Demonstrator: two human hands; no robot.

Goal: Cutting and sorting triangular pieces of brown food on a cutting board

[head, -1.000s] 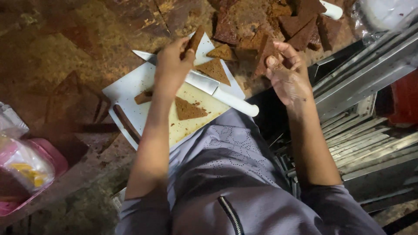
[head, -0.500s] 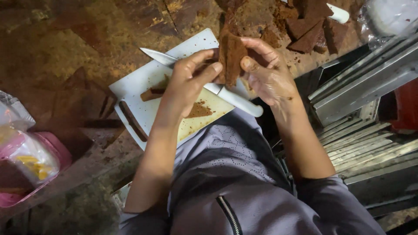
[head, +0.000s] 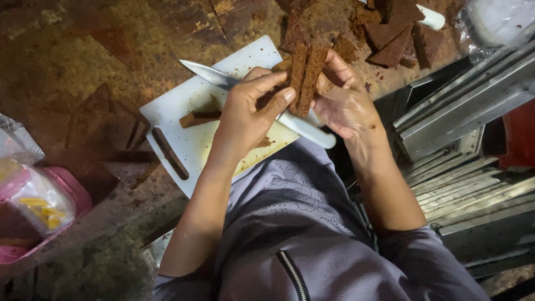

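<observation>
On the rough, crumb-strewn brown worktop (head: 83,67) a good part of the cutting looks done: a heap of dark, porous triangular brown cake pieces (head: 393,33) lies at the far edge, while one slim brown offcut (head: 196,118) waits on the white rectangular plastic cutting board (head: 184,106) beside the long steel knife with a smooth white handle (head: 304,127), set down across the board. The left hand (head: 245,117) and right hand (head: 345,103) hold two flat, spongy brown cake slices (head: 305,78) upright between them above the board, fingers closed on their faces
</observation>
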